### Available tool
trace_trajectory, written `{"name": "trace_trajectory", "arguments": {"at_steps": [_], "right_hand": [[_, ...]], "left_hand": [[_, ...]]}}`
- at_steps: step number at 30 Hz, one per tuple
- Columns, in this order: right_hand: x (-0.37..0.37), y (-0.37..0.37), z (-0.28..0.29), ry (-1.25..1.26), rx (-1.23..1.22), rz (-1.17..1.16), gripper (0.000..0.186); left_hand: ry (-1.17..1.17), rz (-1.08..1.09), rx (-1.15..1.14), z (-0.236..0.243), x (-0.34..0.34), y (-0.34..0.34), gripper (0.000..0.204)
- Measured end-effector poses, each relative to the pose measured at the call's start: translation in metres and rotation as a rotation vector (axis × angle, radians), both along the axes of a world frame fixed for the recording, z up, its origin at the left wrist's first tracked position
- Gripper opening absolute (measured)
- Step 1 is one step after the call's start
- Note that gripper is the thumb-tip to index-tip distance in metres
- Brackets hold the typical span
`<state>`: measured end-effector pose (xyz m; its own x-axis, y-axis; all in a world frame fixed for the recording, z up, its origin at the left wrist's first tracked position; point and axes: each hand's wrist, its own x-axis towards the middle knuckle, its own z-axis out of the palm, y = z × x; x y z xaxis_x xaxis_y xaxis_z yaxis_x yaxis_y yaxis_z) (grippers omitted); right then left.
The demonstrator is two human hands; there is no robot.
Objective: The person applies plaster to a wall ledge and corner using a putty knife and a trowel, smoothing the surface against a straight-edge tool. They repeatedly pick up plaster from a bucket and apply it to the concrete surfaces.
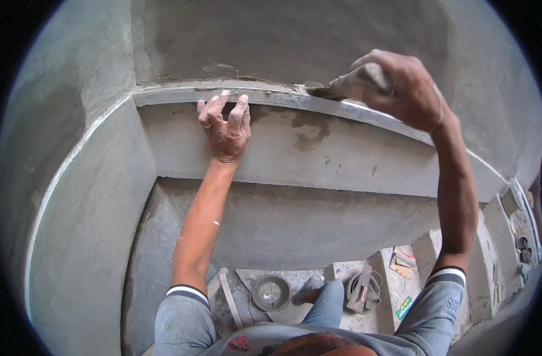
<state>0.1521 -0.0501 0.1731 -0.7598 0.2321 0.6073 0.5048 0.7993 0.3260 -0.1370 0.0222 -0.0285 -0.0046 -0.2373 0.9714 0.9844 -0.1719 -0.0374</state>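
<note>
A long metal straightedge (271, 96) lies along the ledge where the upper wall meets the lower grey band. My left hand (226, 127) grips its edge with bent, whitened fingers, left of the middle. In my right hand (410, 89), a cement-caked trowel (342, 87) is held, its dark tip touching the top of the straightedge. Some wet grey mortar (300, 88) shows along the seam near that tip. The trowel's handle is mostly hidden by my fingers.
Below me are a round bucket (271, 293) and another bucket (371, 293) with a flat tool across it. A wooden strip (230, 299) leans near my left side. Steps (422, 252) climb at right, with cardboard scraps (403, 263) and a green packet (404, 308).
</note>
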Motion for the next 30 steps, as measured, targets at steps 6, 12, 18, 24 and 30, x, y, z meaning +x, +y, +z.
{"name": "trace_trajectory", "arguments": {"at_steps": [6, 12, 18, 24, 30], "right_hand": [[0.011, -0.019, 0.014, 0.122, -0.06, 0.004, 0.027], [-0.021, -0.008, -0.012, 0.073, 0.147, 0.074, 0.024], [-0.048, -0.013, -0.007, -0.087, 0.117, 0.169, 0.021], [0.004, -0.007, 0.029, 0.073, -0.119, 0.124, 0.027], [0.028, -0.017, -0.02, 0.092, 0.193, 0.06, 0.032]], "left_hand": [[0.0, 0.014, 0.013, 0.0, -0.003, -0.001, 0.028], [-0.003, -0.005, 0.001, -0.001, -0.001, 0.0, 0.029], [-0.003, 0.002, -0.001, -0.001, -0.004, -0.001, 0.029], [-0.005, -0.007, 0.004, 0.002, -0.001, -0.001, 0.028], [-0.002, 0.004, 0.008, 0.0, -0.001, 0.0, 0.028]]}}
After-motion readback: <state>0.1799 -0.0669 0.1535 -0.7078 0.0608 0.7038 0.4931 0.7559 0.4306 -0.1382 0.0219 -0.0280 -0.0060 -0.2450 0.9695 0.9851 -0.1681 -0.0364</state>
